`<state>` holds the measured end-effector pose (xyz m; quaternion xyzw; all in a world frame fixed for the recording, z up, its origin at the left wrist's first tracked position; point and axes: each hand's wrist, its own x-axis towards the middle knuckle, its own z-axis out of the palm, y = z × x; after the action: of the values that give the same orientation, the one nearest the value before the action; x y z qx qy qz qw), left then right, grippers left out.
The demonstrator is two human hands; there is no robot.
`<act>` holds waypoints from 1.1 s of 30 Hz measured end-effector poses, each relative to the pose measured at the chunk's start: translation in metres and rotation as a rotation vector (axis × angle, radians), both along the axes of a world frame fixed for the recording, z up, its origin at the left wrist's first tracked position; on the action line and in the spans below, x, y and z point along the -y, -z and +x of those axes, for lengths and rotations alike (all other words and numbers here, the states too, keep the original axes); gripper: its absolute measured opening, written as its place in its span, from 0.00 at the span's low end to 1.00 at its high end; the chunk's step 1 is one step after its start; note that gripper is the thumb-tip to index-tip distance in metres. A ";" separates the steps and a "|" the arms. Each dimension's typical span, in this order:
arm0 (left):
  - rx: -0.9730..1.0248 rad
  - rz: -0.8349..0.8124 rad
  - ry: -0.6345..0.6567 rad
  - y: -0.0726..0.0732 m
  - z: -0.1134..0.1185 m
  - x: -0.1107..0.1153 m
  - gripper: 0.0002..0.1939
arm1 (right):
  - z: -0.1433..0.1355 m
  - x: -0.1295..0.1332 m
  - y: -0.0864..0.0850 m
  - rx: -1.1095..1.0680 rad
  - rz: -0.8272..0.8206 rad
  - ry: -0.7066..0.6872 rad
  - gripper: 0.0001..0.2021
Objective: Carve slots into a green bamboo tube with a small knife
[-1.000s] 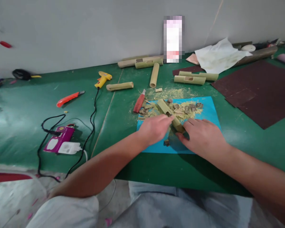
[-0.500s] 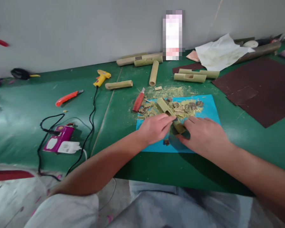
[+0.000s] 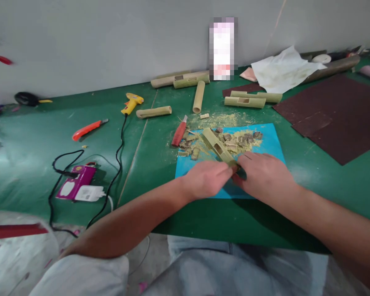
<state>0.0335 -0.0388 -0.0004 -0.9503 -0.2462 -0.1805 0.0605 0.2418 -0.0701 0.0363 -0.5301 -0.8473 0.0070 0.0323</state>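
A pale green bamboo tube (image 3: pixel 210 138) with a rectangular cut-out in its side slants over a blue sheet (image 3: pixel 273 139). Its near end is between my hands. My right hand (image 3: pixel 262 174) is closed round that end, its thumb underneath. From the left, my left hand (image 3: pixel 208 179) pinches at the same end with its fingers together; the fingertips are partly hidden. Beyond the tube lie bamboo shavings and brown chips (image 3: pixel 245 139). A red-handled knife (image 3: pixel 179 132) rests by the sheet's left edge.
Further bamboo tubes (image 3: pixel 245 102) lie toward the wall. At left are a yellow glue gun (image 3: pixel 132 102), an orange utility knife (image 3: pixel 88 130), and a purple power box (image 3: pixel 77 181) with a black cord. Dark brown sheets (image 3: pixel 333 119) and white paper (image 3: pixel 277 72) cover the right.
My left hand has slid from beside the cut-out down to the tube's near end, uncovering the cut-out. My right hand stays at that end. The view has shifted slightly.
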 end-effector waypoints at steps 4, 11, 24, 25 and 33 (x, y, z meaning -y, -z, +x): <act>0.047 0.005 -0.042 -0.001 -0.001 -0.002 0.22 | 0.001 -0.001 0.001 -0.005 0.000 0.002 0.08; 0.063 -0.084 -0.005 -0.003 -0.006 -0.010 0.21 | 0.000 -0.001 0.001 0.003 -0.013 0.014 0.08; 0.035 -0.154 0.000 -0.003 -0.010 -0.013 0.21 | 0.000 -0.001 0.002 0.002 -0.029 0.036 0.09; 0.023 -0.160 0.020 -0.003 -0.010 -0.013 0.22 | 0.000 -0.001 0.001 -0.003 -0.030 0.040 0.08; 0.051 -0.126 -0.018 -0.003 -0.008 -0.016 0.21 | 0.000 -0.002 -0.003 -0.002 -0.058 0.049 0.09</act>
<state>0.0258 -0.0229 0.0029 -0.9451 -0.2672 -0.1879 -0.0042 0.2415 -0.0686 0.0389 -0.5514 -0.8334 0.0314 0.0182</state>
